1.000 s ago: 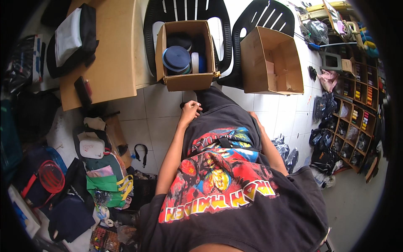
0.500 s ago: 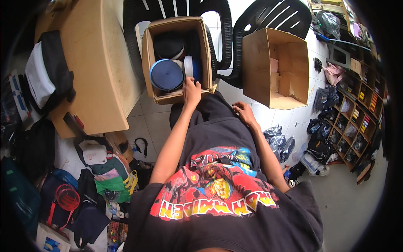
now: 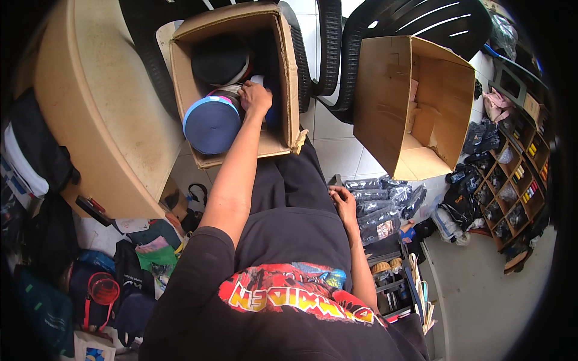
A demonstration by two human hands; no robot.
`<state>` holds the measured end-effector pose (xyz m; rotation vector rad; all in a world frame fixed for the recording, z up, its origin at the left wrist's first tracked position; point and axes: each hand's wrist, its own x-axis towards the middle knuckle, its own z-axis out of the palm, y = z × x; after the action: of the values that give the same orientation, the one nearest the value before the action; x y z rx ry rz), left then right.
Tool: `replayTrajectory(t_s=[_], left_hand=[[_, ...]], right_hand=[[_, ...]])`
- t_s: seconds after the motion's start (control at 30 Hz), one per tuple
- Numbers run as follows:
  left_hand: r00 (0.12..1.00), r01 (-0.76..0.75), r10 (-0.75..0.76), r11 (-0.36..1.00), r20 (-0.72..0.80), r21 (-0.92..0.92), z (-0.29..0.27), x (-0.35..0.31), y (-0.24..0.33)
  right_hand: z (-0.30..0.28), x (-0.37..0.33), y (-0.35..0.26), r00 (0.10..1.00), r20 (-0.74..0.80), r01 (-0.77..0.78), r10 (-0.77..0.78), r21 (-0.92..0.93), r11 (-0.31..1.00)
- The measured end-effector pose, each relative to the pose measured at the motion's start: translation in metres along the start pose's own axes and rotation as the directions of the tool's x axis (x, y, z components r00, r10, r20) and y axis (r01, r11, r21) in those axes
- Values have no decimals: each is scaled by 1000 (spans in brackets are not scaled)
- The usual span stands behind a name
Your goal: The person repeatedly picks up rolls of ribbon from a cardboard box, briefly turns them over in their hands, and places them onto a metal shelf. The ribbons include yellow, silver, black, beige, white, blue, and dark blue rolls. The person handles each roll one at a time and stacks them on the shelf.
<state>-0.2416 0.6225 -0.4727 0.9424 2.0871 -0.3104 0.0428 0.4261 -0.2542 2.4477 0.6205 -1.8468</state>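
Inside the cardboard box (image 3: 288, 72) at the upper middle lie several rolls of webbing or tape. A dark navy roll (image 3: 212, 127) with a light blue rim lies at its near left, a black roll (image 3: 220, 60) farther back. My left hand (image 3: 255, 97) reaches into the box, fingers bent and closed among the rolls beside the navy one; what they grip is hidden. Just beyond its knuckles a white roll (image 3: 257, 79) partly shows. My right hand (image 3: 344, 201) hangs by my right thigh with curled fingers; whatever they hold, if anything, cannot be made out.
A second open cardboard box (image 3: 385, 99) rests on a black plastic chair (image 3: 415, 24) to the right. A tan table (image 3: 90, 108) stands at left. Bags and fabric (image 3: 150, 259) crowd the lower left. Plastic-wrapped packs (image 3: 379, 204) and a compartment shelf (image 3: 512, 180) lie at right.
My left hand has moved farther into the box, from its near edge to among the rolls. The view has shifted closer to the box. My right hand stays by my thigh.
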Motion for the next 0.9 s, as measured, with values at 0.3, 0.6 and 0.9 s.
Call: replayTrajectory(t_s=[0.3,0.6,0.9], left_hand=[[1000,-1,0,999,-19,-54,11,18,-2],[984,-108,79,977,-162,-182,-47,-91,9],[883,-378,272,895,-381,-237,-120,-204,-6]], right_hand=[[-3,2,0,999,-3,-45,45,71,996],[-9,19,-30,990,38,138,-135,-129,982],[-18,27,-107,911,120,411,-394,-178,894]])
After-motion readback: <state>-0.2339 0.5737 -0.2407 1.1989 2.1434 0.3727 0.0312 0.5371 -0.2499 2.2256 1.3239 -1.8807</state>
